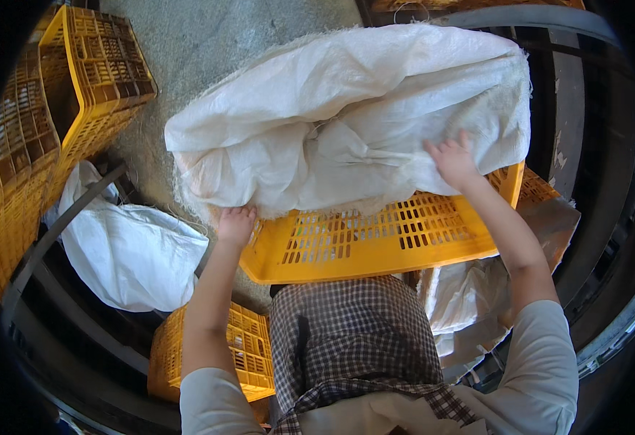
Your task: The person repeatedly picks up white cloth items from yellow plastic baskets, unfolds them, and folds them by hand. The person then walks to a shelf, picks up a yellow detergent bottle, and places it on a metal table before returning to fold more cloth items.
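Both forearms reach forward, the right one farther than the left. The right hand (454, 163) lies palm down with fingers spread; the left hand (236, 225) has its fingers bent, and whether they pinch fabric cannot be told.

The white woven sack (361, 109) extends ahead of and between both hands. The right hand rests on its creased upper face; the left hand touches its near-left edge. Beneath the sack, between the forearms, is a yellow slotted plastic crate (375, 271); its contents are mostly covered. Far left of the left hand stand further yellow crates (107, 65). Nearer that hand, also to its left, lies a second white sack (136, 254). Below the left hand, beside the forearm, is a smaller-looking yellow crate (248, 355).

The grey concrete floor (216, 40) shows beyond the left hand.
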`<state>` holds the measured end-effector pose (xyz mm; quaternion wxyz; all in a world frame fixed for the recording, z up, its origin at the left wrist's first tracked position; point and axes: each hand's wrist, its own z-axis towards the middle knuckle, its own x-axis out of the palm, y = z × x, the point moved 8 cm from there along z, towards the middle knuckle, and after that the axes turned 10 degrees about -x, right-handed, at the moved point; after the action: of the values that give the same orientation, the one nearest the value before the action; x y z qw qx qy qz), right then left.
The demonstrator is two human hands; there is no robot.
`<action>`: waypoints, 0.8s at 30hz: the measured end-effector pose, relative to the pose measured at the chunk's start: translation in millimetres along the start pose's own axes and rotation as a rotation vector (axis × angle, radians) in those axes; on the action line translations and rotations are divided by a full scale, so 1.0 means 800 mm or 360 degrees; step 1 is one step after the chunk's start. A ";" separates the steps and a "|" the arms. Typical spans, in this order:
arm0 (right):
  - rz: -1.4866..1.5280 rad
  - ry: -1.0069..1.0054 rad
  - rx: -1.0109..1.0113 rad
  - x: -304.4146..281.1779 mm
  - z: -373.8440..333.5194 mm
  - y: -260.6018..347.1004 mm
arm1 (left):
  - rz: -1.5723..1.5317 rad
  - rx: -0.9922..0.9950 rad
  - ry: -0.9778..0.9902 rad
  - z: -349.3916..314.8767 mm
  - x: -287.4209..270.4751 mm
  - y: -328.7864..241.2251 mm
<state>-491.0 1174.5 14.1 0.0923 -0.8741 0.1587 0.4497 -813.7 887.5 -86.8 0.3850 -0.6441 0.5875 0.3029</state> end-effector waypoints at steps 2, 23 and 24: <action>0.0386 0.0132 0.0243 0.020 -0.063 -0.017 | -0.0062 0.0051 0.0086 -0.025 0.014 0.006; 0.0216 0.0305 0.0374 0.092 -0.295 -0.024 | 0.4643 0.2023 -0.0489 -0.154 0.249 -0.002; 0.0233 0.0288 0.0342 0.103 -0.275 -0.035 | 0.4851 0.2184 -0.0623 -0.145 0.257 0.004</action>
<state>-269.2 1117.2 74.6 0.1374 -0.8822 0.2769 0.3551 -798.2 680.8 -200.4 -0.0132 -0.7917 -0.5923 -0.1490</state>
